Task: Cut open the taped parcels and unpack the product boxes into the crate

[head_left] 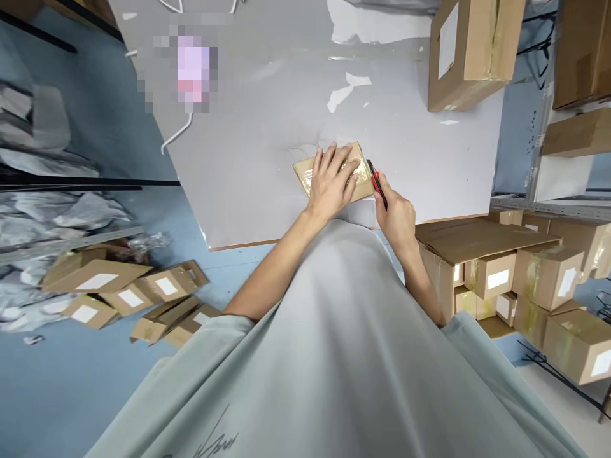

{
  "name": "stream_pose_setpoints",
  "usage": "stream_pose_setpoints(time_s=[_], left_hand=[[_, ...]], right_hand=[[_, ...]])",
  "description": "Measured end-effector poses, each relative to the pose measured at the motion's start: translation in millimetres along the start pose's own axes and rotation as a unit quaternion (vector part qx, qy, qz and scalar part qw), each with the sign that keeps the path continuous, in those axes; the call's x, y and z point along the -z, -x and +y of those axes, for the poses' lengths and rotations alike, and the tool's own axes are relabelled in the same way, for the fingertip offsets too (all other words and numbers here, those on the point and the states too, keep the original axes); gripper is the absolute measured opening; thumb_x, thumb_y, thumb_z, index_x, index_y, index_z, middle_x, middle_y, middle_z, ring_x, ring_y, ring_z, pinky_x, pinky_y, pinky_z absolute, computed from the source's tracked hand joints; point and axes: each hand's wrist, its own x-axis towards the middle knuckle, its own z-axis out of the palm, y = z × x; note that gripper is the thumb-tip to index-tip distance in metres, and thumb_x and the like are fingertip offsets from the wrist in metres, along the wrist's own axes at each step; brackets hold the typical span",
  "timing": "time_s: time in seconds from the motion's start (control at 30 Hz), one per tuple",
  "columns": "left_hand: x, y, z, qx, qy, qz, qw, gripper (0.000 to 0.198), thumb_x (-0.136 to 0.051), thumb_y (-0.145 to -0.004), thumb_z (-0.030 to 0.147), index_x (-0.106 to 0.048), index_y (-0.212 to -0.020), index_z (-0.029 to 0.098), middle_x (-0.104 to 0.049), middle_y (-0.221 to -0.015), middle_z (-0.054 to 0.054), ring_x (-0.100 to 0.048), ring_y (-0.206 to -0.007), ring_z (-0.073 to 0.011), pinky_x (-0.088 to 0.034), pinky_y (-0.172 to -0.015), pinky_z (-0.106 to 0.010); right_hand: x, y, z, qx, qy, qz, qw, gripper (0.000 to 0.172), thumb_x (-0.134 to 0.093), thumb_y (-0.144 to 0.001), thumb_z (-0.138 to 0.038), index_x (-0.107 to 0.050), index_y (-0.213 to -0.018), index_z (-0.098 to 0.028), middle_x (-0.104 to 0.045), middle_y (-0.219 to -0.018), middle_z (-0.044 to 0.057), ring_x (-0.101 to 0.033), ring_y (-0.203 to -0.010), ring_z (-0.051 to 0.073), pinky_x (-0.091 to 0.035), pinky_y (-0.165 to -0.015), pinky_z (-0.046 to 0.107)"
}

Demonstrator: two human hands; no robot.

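A small taped cardboard box (310,173) lies near the front edge of a grey table (248,172). My left hand (331,181) rests flat on top of it with fingers spread, pressing it down. My right hand (396,216) is closed round a red and black utility knife (377,183), whose tip touches the box's right edge.
A large cardboard box (470,51) stands at the table's far right. Several taped boxes with white labels (544,280) are stacked at the right on the floor. Flattened small boxes (128,296) lie on the blue floor at the left, beside grey plastic bags (57,216).
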Motion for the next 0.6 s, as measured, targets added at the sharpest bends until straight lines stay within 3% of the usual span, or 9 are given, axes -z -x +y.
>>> stream_pose_setpoints(time_s=[0.27,0.43,0.6], left_hand=[[-3.0,1,-4,0.02,-0.01,0.011,1.0,0.046,-0.055,-0.112,0.059,-0.072,-0.15,0.04,-0.06,-0.176,-0.005,-0.042,-0.174,-0.038,-0.02,-0.146,-0.071],[-3.1,2,-6,0.021,0.0,0.014,1.0,0.048,-0.056,-0.111,0.063,-0.072,-0.15,0.04,-0.062,-0.174,-0.006,-0.042,-0.174,-0.0381,-0.019,-0.146,-0.07],[-1.9,2,-5,0.021,0.008,0.008,1.0,0.049,-0.054,-0.112,0.066,-0.072,-0.15,0.041,-0.059,-0.177,-0.005,-0.041,-0.174,-0.0381,-0.019,-0.146,-0.069]], right_hand=[[4,-35,-1,0.043,0.049,-0.043,0.997,0.076,-0.029,-0.125,-0.052,-0.004,-0.19,-0.019,-0.077,-0.136,0.021,-0.078,-0.115,0.033,-0.055,-0.097,0.038],[9,-35,-5,0.034,0.039,-0.04,0.998,0.072,-0.031,-0.125,-0.043,-0.009,-0.19,-0.021,-0.08,-0.137,0.018,-0.077,-0.115,0.031,-0.057,-0.097,0.036],[14,-25,-30,-0.017,0.081,-0.058,0.995,0.076,-0.034,-0.124,-0.038,-0.002,-0.19,-0.021,-0.08,-0.13,0.02,-0.08,-0.11,0.03,-0.061,-0.098,0.039]])
